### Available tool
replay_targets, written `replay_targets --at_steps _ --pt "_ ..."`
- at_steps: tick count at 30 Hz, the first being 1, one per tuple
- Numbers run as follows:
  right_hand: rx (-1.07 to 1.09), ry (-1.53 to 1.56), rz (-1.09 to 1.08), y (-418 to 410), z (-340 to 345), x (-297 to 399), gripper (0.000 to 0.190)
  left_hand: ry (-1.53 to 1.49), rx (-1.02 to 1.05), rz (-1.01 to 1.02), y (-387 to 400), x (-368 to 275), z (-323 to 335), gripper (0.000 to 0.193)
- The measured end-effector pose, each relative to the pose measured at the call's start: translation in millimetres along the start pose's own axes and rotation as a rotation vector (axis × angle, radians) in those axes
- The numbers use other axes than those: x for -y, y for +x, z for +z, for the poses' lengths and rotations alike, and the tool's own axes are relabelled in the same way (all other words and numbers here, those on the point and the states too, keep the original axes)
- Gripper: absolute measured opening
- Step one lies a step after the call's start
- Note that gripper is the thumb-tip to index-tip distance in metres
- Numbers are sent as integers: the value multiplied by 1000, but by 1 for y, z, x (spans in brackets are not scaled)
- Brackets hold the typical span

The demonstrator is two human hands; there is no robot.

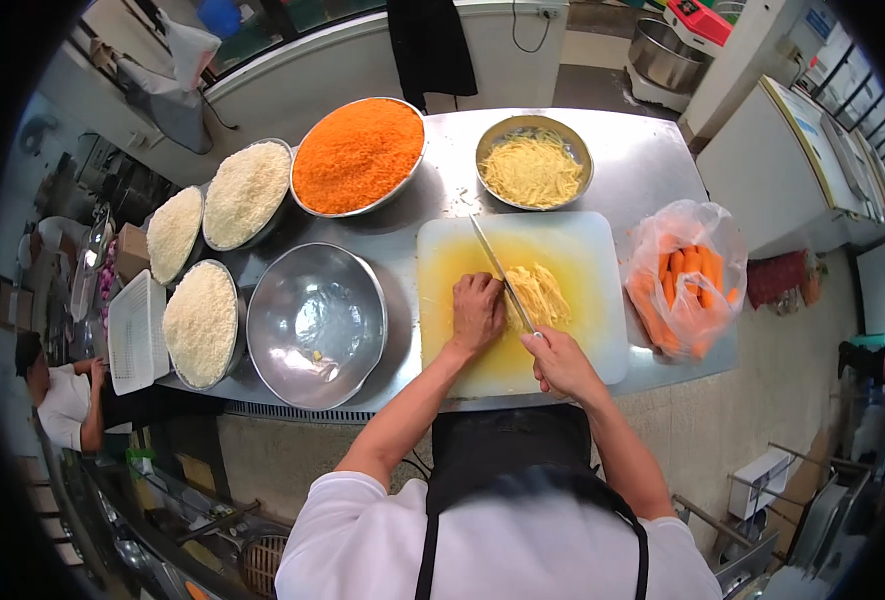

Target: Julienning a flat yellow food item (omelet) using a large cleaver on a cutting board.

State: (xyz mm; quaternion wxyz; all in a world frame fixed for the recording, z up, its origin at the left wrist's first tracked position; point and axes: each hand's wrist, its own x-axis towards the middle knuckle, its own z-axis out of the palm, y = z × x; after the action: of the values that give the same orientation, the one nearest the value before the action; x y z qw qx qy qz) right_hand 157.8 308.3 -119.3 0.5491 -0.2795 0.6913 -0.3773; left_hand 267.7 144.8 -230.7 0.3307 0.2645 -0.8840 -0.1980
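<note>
My right hand [561,361] is closed around the handle of a kitchen knife [499,266], whose long blade points away from me over a white plastic cutting board [600,300] with a yellow stain. To the right of the blade lies a small heap of pale yellow strips [544,296], cut thin. My left hand [478,309] rests on the board with curled fingers close to the left side of the blade; what lies under it is hidden. Beyond the board, a metal bowl [589,161] holds more thin yellow shreds [532,169].
Left of the board is a large metal bowl [300,322] with a small yellow piece inside. Bowls of white gratings [246,195] and orange gratings [360,154] stand behind it. A plastic bag of carrots [686,281] sits at right. A person [67,405] is at far left.
</note>
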Motion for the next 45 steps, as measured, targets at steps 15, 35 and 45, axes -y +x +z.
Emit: replay_targets --at_steps 15,35,45 --pt "-20 -14 -34 20 5 -26 32 -89 -42 -34 -2 9 -8 28" --pt "-22 -56 -12 18 5 -19 39 -49 -45 -57 -5 12 -3 28" --pt "-19 -88 -22 19 -9 -20 40 -48 -97 -47 -3 13 2 30"
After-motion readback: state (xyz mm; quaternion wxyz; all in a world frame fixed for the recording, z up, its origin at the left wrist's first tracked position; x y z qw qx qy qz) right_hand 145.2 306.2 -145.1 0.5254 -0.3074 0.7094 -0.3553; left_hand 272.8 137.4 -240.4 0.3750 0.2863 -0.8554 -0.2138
